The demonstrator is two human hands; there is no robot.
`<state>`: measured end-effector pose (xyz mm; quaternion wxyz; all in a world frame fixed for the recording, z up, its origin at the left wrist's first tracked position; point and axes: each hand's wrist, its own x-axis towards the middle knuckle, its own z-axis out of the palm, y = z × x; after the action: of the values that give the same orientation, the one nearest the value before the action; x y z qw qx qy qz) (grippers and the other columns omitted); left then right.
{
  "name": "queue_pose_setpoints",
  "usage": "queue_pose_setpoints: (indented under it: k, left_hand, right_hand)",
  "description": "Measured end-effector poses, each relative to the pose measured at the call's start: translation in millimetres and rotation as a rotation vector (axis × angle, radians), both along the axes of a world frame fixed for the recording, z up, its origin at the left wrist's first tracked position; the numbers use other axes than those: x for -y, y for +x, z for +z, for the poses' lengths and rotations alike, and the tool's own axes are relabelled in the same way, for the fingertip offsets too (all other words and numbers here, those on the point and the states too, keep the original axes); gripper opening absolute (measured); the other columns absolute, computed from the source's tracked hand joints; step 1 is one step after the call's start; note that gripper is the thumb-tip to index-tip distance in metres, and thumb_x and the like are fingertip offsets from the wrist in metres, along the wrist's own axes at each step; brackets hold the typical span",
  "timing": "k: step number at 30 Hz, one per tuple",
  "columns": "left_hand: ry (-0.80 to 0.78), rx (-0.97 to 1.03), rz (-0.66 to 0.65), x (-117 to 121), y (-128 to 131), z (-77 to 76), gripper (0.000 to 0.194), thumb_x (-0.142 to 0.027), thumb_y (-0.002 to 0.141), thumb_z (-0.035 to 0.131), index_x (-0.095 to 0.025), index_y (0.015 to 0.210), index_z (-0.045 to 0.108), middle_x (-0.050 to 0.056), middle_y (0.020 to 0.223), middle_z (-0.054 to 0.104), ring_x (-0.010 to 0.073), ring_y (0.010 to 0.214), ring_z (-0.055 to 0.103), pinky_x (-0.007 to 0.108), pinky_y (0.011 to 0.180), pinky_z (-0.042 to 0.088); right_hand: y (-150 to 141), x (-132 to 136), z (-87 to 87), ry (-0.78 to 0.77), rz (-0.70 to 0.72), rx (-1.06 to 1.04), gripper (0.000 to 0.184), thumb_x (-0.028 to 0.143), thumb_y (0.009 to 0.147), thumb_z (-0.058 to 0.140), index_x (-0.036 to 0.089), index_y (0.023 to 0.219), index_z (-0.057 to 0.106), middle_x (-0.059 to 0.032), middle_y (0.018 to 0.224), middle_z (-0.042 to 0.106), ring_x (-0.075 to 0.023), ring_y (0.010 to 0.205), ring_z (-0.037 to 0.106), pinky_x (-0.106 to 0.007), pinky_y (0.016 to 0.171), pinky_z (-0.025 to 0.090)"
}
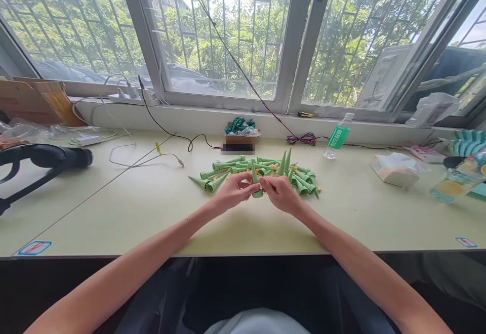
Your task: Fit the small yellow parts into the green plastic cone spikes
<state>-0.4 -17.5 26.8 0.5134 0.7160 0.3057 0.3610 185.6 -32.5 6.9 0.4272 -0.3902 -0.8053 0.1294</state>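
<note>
My left hand (pixel 234 191) is closed around a green cone-shaped plastic spike (pixel 254 173), which stands point up with its wide end low. My right hand (pixel 283 193) meets it from the other side, fingers pinched together against the spike's lower part; anything small between those fingertips is hidden. Just behind both hands spreads a pile of similar green spikes (pixel 229 165), most lying on their sides with small yellowish pieces among them. A few upright spikes (pixel 282 165) rise behind my right hand.
Behind the pile is a small box (pixel 238 141) holding green and silvery wrapping. A water bottle (pixel 337 139) leans at the back right, near a tissue pack (pixel 397 168) and a clear cup-like container (pixel 448 187). On the left lie a black headset (pixel 45 157) and a white cable (pixel 152 158).
</note>
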Motion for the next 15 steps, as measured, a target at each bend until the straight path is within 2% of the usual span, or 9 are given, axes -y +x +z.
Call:
queue_pose_setpoints:
  k: [4,6,8,10,12,15]
  left_hand:
    - [0.022,-0.016,-0.005,-3,-1,-2.3,0.034,-0.047,0.083,0.066,-0.015,0.091,0.059,-0.006,0.052,0.041,0.0064,0.045,0.036,0.019,0.042,0.026]
    - [0.081,-0.055,0.016,-5,0,-4.9,0.030,-0.044,0.084,0.065,-0.015,0.093,0.061,-0.004,0.057,0.046,0.0074,0.048,0.042,0.019,0.043,0.031]
    - [0.182,-0.109,0.053,-6,1,-9.1,0.024,-0.039,0.084,0.064,-0.015,0.089,0.062,-0.001,0.067,0.054,0.0083,0.054,0.048,0.019,0.048,0.038]
    - [0.292,-0.192,0.066,-8,2,-14.6,0.018,-0.034,0.085,0.061,-0.016,0.083,0.062,0.001,0.075,0.058,0.0084,0.057,0.052,0.021,0.054,0.044]
    - [0.372,-0.273,0.070,-9,2,-19.9,0.012,-0.028,0.084,0.060,-0.017,0.085,0.063,0.000,0.076,0.059,0.0088,0.059,0.054,0.020,0.056,0.044]
    - [0.461,-0.342,0.043,-10,2,-25.2,0.011,-0.022,0.084,0.056,-0.019,0.090,0.065,-0.001,0.078,0.061,0.0084,0.060,0.053,0.020,0.057,0.042]
  right_hand:
    - [-1,2,2.3,0.013,-0.059,-0.037,0.046,0.044,0.102,0.034,0.018,0.064,0.042,0.0023,0.057,0.042,-0.0099,0.053,0.035,-0.025,0.054,0.028]
    - [-1,3,4.3,0.011,-0.127,-0.084,0.043,0.044,0.101,0.037,0.018,0.066,0.045,0.0030,0.055,0.042,-0.0099,0.052,0.035,-0.024,0.053,0.028]
    - [-2,4,6.6,0.007,-0.161,-0.131,0.037,0.043,0.100,0.040,0.018,0.075,0.050,0.0024,0.059,0.048,-0.0102,0.052,0.039,-0.024,0.053,0.031]
    - [-2,4,8.5,0.001,-0.146,-0.153,0.028,0.042,0.098,0.045,0.018,0.086,0.055,0.0009,0.067,0.056,-0.0106,0.055,0.045,-0.023,0.055,0.035]
    - [-3,5,9.0,-0.014,-0.112,-0.133,0.022,0.040,0.096,0.049,0.018,0.095,0.057,0.0005,0.071,0.059,-0.0107,0.056,0.047,-0.022,0.056,0.038]
    - [-4,4,6.7,-0.033,-0.064,-0.045,0.019,0.037,0.093,0.054,0.018,0.094,0.059,0.0021,0.066,0.056,-0.0105,0.054,0.045,-0.023,0.056,0.038]
